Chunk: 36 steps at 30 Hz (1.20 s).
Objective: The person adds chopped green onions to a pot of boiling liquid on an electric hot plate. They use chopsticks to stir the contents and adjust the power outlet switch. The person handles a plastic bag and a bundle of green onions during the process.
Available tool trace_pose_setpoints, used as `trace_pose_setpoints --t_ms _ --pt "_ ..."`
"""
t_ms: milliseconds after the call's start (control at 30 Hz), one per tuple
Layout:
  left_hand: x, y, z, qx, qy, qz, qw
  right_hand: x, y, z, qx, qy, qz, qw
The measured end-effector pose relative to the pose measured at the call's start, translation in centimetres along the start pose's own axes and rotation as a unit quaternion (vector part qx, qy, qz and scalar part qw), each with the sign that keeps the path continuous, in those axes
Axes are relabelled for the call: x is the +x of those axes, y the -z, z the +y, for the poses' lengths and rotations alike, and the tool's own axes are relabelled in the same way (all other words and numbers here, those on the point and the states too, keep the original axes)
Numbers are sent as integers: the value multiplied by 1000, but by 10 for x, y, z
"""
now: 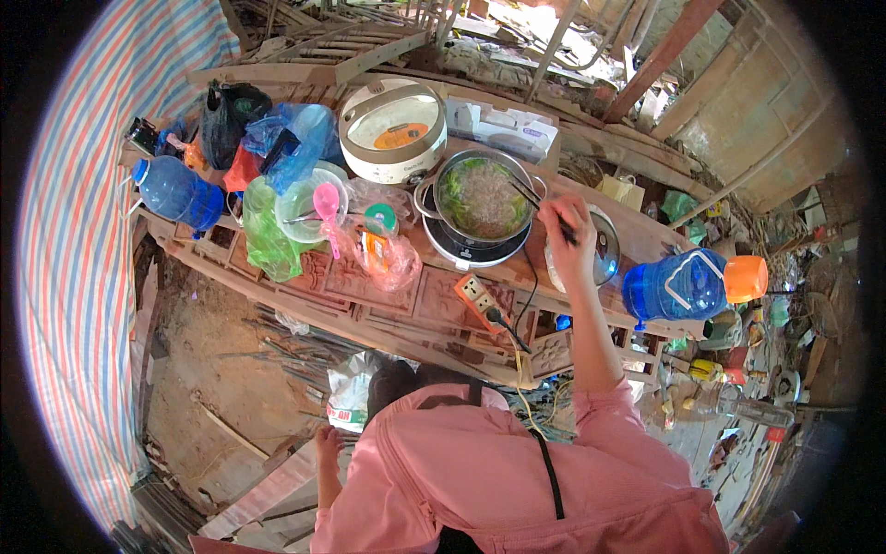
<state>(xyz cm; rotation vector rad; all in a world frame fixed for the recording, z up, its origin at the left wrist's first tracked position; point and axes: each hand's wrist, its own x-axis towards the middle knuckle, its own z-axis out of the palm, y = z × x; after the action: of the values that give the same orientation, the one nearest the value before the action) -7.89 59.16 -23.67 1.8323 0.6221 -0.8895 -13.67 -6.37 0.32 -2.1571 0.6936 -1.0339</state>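
Observation:
My right hand (570,226) grips a pair of dark chopsticks (524,192), whose tips reach down into the metal pot (427,197). Leafy greens (471,175) lie in the bubbling liquid inside. The pot stands on a round white-and-black electric cooker (480,251). Beneath my right hand, partly covered by it, is a glass lid (604,245). My left hand (329,445) hangs low at my side, away from the table, its fingers loosely apart and holding nothing that I can see.
A white-and-beige appliance (392,134) stands left of the pot. Further left are a bowl with a pink ladle (326,198), plastic bags (268,231) and a blue water jug (177,192). A power strip (480,300) sits at the near edge; another jug (678,286) stands right.

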Motion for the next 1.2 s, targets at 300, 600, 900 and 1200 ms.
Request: trace_pose_setpoints --t_ms 300,600,900,1200 --pt "11 -54 66 47 -83 -84 992 -85 0 7 -81 95 -85 989" --pt "47 -249 181 113 -279 -331 894 -102 -1 -6 -60 59 -120 989" --pt "33 -391 236 -90 -35 -366 926 -155 51 -35 -93 -66 50 992" --pt "32 -430 238 -219 12 -338 915 -219 80 -26 -70 -185 111 974"
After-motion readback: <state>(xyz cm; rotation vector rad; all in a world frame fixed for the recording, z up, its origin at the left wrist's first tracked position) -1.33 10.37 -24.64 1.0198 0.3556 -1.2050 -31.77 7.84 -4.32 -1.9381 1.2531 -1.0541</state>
